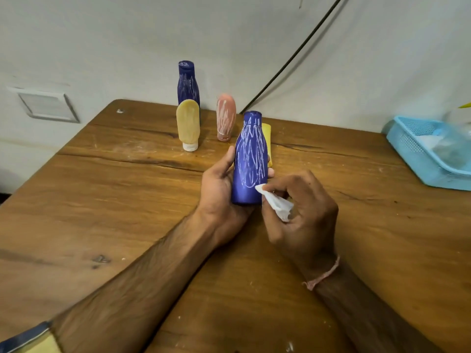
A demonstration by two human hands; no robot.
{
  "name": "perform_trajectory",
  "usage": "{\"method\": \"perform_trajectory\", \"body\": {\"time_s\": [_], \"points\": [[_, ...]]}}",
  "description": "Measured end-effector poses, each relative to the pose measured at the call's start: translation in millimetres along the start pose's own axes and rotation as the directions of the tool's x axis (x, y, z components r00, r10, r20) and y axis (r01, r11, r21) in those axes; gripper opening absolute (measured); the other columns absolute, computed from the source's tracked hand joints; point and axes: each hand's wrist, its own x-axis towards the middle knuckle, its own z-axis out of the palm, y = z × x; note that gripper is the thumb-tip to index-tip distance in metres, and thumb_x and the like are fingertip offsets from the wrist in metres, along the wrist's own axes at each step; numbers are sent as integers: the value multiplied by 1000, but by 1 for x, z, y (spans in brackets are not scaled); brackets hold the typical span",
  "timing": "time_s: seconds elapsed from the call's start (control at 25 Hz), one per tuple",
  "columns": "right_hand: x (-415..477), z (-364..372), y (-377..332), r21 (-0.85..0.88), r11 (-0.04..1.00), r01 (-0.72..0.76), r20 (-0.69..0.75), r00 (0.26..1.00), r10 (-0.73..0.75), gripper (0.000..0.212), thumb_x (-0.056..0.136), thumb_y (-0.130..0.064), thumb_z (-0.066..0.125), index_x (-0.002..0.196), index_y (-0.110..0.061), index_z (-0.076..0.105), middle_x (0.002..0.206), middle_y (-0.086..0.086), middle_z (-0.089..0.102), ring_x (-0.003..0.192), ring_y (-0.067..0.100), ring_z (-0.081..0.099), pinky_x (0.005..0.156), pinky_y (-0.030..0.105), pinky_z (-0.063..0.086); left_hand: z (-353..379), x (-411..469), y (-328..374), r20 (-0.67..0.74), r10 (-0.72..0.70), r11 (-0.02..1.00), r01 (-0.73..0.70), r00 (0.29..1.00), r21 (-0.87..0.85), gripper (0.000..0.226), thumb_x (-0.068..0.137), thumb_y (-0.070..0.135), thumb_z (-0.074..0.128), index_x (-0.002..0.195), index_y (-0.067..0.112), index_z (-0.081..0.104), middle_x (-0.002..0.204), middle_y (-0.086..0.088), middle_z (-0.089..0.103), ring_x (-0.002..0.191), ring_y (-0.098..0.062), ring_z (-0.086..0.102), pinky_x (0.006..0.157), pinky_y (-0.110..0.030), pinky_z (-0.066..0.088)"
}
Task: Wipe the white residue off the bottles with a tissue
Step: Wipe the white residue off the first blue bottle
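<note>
Fingers (270, 171) of the left hand (219, 192) curl round a white-streaked dark-blue plastic bottle (251, 159), steadying it near upright over the wooden table (114, 200) so the right hand (305, 210) can press its pinched, crumpled white tissue (277, 203) against the lower side.

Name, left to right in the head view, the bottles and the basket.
Beige plastic tube on its white cap → pink plastic bottle with white streaks → nearer blue plastic bottle → light-blue plastic mesh basket.
</note>
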Motion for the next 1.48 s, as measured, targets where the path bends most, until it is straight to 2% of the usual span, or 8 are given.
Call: {"method": "perform_trajectory", "body": {"time_s": [0.2,0.32,0.48,0.76,0.92,1.2,1.32,1.48], "points": [[-4,3,-1,63,998,-7,120,993,0,14,80,-9,78,94,-6,77,92,8,68,82,20,66,70,34,55,-5,1,3,34,38,999,-38,999,7,66,101,50,47,144,-1,50,101,-16,64,89,-24,62,88,-38,48],[0,-1,4,50,998,-25,32,999,23,13,85,-7,77,97,-6,78,95,8,70,82,16,66,72,26,55,-1,-3,0,22,98,992,-99,995,73,56,104,45,44,134,1,58,104,-17,67,88,-22,64,84,-36,53],[0,-2,7,54,998,30,60,998,-33,9,82,-7,76,90,-4,77,89,10,71,77,21,66,67,35,54,3,-7,-3,21,127,985,-128,992,115,51,106,43,40,130,2,59,101,-17,69,82,-22,67,79,-34,56],[1,-2,10,77,996,35,66,997,-40,8,81,-7,76,88,-3,76,86,9,70,73,18,63,64,31,53,2,-9,-4,25,168,972,-170,985,161,50,107,40,41,131,0,57,104,-18,70,90,-23,67,82,-34,57],[4,-4,11,51,998,-43,20,999,42,9,83,-10,75,89,-4,74,87,8,70,71,10,58,65,8,43,0,-7,-5,35,183,962,-186,983,200,48,106,39,44,133,1,56,110,-18,68,97,-25,65,90,-38,54],[6,-6,15,38,998,-54,-4,999,54,12,85,-14,74,91,-3,73,88,8,70,74,4,55,67,5,41,0,-9,-6,40,180,950,-184,983,254,41,106,36,44,129,5,57,104,-12,72,93,-22,68,85,-36,56],[4,-6,13,77,996,44,57,997,-48,10,82,-9,78,89,-3,75,87,9,71,73,9,59,67,11,45,1,-9,-7,37,175,954,-179,984,239,42,106,36,45,130,4,57,105,-14,72,93,-24,68,87,-38,56],[6,-6,15,50,999,-20,-1,1000,20,11,84,-11,77,92,-3,74,90,9,71,73,8,58,66,8,44,1,-8,-7,31,177,949,-179,984,259,41,107,37,43,130,6,57,105,-13,72,93,-23,68,88,-39,55]]}}
